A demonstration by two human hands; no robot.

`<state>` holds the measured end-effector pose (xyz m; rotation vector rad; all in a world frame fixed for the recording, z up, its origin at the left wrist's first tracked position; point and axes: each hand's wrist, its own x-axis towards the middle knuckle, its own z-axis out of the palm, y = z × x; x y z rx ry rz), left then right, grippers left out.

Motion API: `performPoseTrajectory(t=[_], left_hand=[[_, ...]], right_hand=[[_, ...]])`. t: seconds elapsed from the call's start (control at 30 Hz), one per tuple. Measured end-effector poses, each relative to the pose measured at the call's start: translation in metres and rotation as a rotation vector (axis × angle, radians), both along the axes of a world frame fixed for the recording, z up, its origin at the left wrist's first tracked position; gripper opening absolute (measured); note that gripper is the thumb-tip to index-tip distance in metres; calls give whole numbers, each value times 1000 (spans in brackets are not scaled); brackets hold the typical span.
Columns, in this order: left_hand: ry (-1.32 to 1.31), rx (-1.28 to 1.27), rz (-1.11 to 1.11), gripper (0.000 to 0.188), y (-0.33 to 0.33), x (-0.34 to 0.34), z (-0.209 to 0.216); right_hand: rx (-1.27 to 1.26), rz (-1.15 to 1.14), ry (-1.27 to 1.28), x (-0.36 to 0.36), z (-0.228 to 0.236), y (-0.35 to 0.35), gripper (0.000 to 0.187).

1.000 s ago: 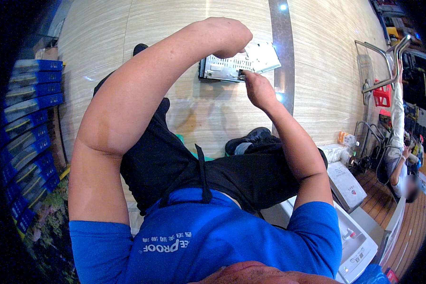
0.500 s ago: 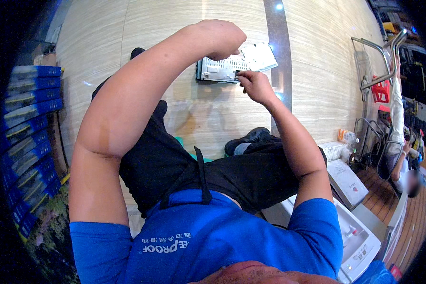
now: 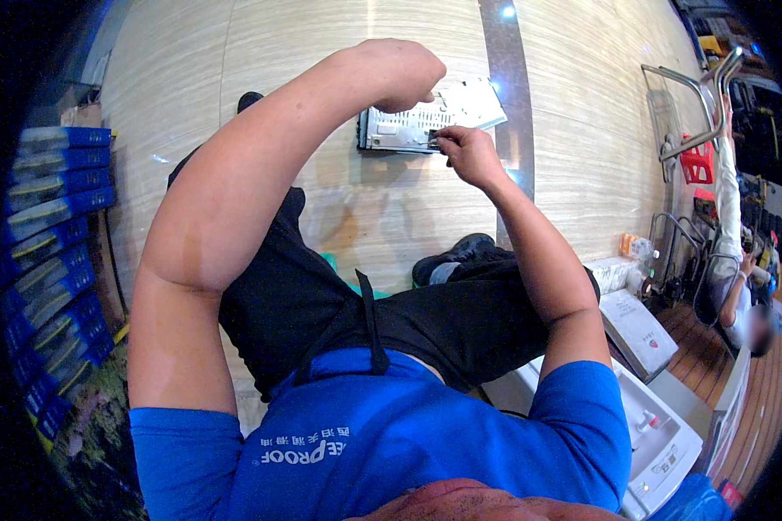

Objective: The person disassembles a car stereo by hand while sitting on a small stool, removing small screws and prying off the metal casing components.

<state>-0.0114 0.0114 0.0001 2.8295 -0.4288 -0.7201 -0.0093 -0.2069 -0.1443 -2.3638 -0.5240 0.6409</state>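
A flat silver metal device (image 3: 397,134) with rows of slots in its casing lies on the tiled floor in front of me. At its right rear, a white plate-like part (image 3: 476,102) juts out at an angle. My left hand (image 3: 408,76) reaches over the device from its far side, fingers curled down; most of them are hidden behind the hand. At the near right corner, my right hand (image 3: 473,154) is pinched closed against the device, beside a small dark gap. Whatever is between its fingertips is too small to make out.
Stacked blue boxes (image 3: 59,204) line the left side. To the right are a metal-framed chair (image 3: 688,113), a red stool (image 3: 697,160), a bottle with an orange label (image 3: 637,247), a white box (image 3: 638,334) and a white basin (image 3: 669,443). Another person (image 3: 728,286) is at the far right.
Both hands stay at the device with almost the same grip. The left hand has shifted very slightly; the person at the far right has moved an arm a little.
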Motion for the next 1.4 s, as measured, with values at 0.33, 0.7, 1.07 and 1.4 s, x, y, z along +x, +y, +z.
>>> performPoseTrajectory(t=[0.33,0.7,1.07,1.4], left_hand=[[-6,19,-13,36,0,-1,-1],[-22,-15,-11,32,3,-1,-4],[-16,-24,-15,32,1,1,-3],[-41,25,-16,34,1,-1,-8]], right_hand=[[-41,-5,11,-1,10,3,23],[9,90,-19,1,2,1,23],[68,115,-62,1,-3,-3,23],[-7,85,-67,0,6,1,21]])
